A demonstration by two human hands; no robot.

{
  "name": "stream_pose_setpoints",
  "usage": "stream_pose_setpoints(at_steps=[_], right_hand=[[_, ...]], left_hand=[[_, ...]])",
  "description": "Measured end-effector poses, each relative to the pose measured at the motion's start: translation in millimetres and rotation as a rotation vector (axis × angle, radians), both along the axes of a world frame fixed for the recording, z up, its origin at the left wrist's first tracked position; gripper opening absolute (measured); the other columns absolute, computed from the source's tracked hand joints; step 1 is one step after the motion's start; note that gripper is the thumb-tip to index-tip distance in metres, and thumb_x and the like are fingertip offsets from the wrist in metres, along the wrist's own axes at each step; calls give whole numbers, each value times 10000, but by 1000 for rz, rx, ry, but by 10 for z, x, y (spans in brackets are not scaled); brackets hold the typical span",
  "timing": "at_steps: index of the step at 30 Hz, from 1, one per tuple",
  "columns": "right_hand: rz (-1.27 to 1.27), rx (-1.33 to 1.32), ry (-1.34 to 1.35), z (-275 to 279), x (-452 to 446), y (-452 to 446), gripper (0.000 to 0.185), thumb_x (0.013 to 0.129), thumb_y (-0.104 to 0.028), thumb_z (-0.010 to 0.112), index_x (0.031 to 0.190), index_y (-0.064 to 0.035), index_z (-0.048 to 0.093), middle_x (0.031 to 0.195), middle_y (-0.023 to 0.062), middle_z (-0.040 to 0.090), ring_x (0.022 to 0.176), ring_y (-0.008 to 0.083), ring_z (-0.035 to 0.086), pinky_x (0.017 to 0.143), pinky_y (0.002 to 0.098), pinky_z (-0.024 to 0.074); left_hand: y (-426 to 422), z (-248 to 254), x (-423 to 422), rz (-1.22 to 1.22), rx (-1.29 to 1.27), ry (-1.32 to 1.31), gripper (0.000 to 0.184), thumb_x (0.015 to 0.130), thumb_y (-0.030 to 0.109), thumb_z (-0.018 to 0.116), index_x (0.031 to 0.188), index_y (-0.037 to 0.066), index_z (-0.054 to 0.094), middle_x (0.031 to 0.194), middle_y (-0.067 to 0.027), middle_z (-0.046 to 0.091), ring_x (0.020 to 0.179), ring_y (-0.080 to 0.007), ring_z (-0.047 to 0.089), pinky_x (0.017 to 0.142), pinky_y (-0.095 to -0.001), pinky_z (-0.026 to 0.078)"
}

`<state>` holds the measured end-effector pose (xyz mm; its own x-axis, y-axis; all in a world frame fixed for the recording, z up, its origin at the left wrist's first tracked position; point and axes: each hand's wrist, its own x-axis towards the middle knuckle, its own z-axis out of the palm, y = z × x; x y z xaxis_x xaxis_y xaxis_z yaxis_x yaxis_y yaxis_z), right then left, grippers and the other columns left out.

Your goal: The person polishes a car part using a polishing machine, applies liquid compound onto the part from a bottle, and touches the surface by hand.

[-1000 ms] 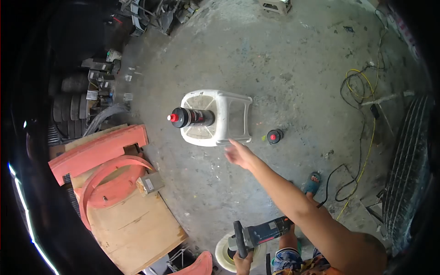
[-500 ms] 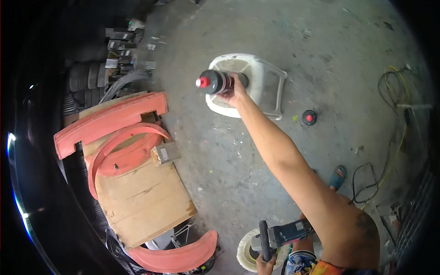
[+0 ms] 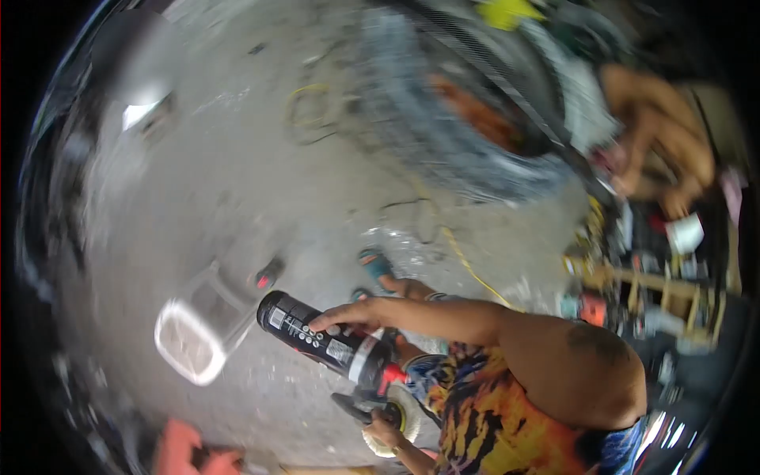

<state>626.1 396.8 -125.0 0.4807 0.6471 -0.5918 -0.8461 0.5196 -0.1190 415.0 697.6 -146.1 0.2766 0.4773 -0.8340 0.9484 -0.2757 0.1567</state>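
My right hand [image 3: 356, 317] is closed around a large black bottle [image 3: 305, 328] with white label print. The bottle is tilted, its red cap [image 3: 391, 377] pointing down toward the polisher. Below it, my left hand [image 3: 385, 431] grips the polisher by its black side handle [image 3: 351, 408]. Part of the polisher's pale fluffy pad [image 3: 380, 448] shows beside that hand, while its body is mostly hidden behind the bottle and my clothes. Whether the cap touches the pad I cannot tell.
A white plastic stool [image 3: 168, 332] stands on the floor, with a second black bottle [image 3: 271, 272] near it. A yellow cable [image 3: 475, 273] crosses the floor. Another person [image 3: 657, 134] is at the upper right. Salmon-coloured panels [image 3: 178, 450] lie lower left.
My view has swung round and is blurred. My right hand has brought the bottle from above the stool back toward my body, over the polisher. My left hand still holds the polisher.
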Motion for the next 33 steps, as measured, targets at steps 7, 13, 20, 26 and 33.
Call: stream_pose_setpoints(at_steps=[7, 13, 20, 26, 33], right_hand=[[-629, -421, 385, -7, -2655, -789, 634, 710, -543, 770, 1126, -86, 627, 1022, 78, 677, 799, 190, 656, 769, 355, 542], [-1619, -69, 399, 533, -5215, -858, 625, 765, -526, 724, 1175, -69, 605, 1070, 144, 674, 899, 270, 674, 859, 448, 537], [-2350, -410, -143, 994, -6427, -1420, 797, 725, -519, 743, 1302, -37, 476, 1245, 186, 580, 1139, 339, 568, 1056, 478, 399], [-2462, -247, 9, 424, -7130, -1670, 789, 757, -588, 679, 1304, -51, 492, 1247, 196, 580, 1141, 338, 571, 1046, 492, 404], [-2429, -131, 47, 291, -7775, -2199, 725, 803, -572, 657, 1313, -84, 493, 1278, 134, 578, 1183, 302, 542, 1078, 475, 351]], left_hand=[[-142, -484, 369, -390, -470, -19, 519, 846, 236, 618, 1220, -102, 495, 759, -99, 647, 539, -198, 576, 538, -265, 499], [-1264, -554, 268, -804, -674, -79, 472, 841, 191, 624, 1207, -82, 508, 792, -97, 649, 573, -185, 584, 544, -263, 498], [-2642, -617, -421, -1131, -773, -143, 423, 835, 138, 632, 1192, -60, 523, 831, -94, 650, 614, -171, 594, 550, -260, 498], [-3406, -555, -1113, -1294, -763, -197, 388, 829, 93, 639, 1179, -40, 537, 865, -92, 651, 648, -159, 603, 556, -258, 497], [-3656, -246, -1603, -1439, -742, -330, 358, 823, 41, 647, 1164, -18, 552, 904, -90, 653, 689, -145, 613, 562, -255, 496]])
